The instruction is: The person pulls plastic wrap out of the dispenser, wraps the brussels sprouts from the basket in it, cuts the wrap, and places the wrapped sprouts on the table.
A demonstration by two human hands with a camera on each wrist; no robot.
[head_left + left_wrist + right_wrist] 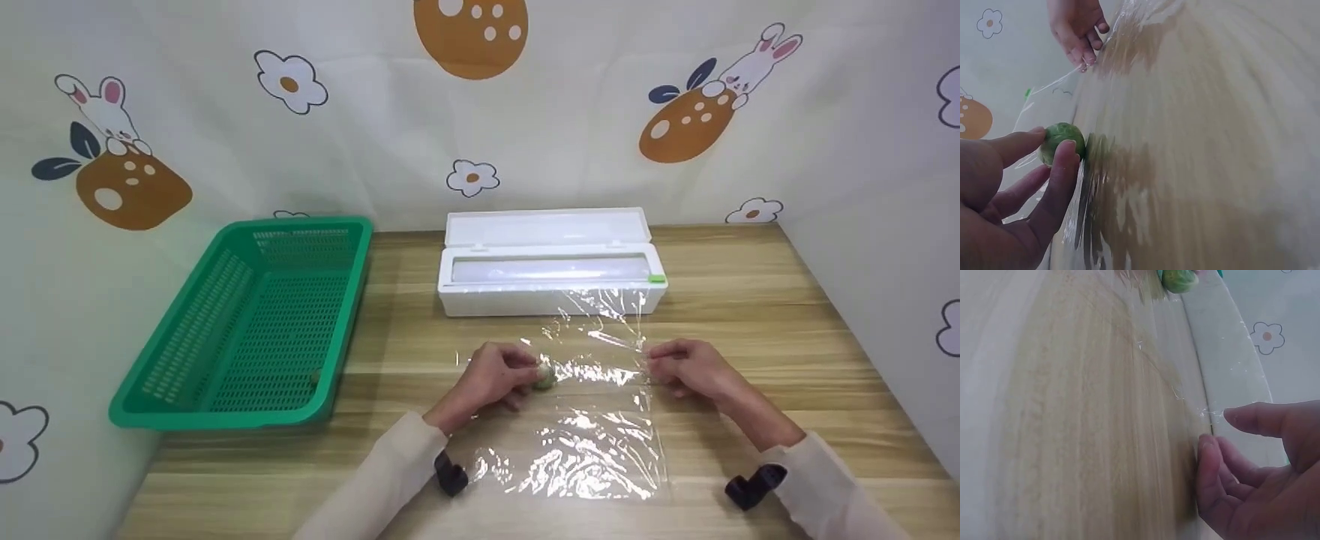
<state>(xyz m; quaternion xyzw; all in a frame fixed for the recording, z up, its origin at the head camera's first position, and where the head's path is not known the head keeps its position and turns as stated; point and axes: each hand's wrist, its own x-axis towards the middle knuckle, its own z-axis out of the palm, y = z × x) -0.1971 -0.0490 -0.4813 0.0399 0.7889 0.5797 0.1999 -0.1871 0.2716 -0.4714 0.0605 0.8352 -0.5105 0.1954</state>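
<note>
My left hand (491,376) pinches a small green Brussels sprout (1062,140) between thumb and fingers, low over a sheet of cling film (592,457). The clear, creased film runs from a white dispenser box (551,302) toward me across the table. At the film's right edge is my right hand (694,367). A gap shows between its thumb and loosely bent fingers in the right wrist view, and the fingertips are close to the film's edge; whether they touch it is hard to tell. The sprout (1179,280) also shows at the top of that view.
A green plastic basket (349,300) stands at the left, with a small roundish thing (315,377) in its near right corner. The dispenser's lid (547,227) is raised, and a green slider (657,278) sits at its right end. A patterned cloth (375,142) hangs behind the table.
</note>
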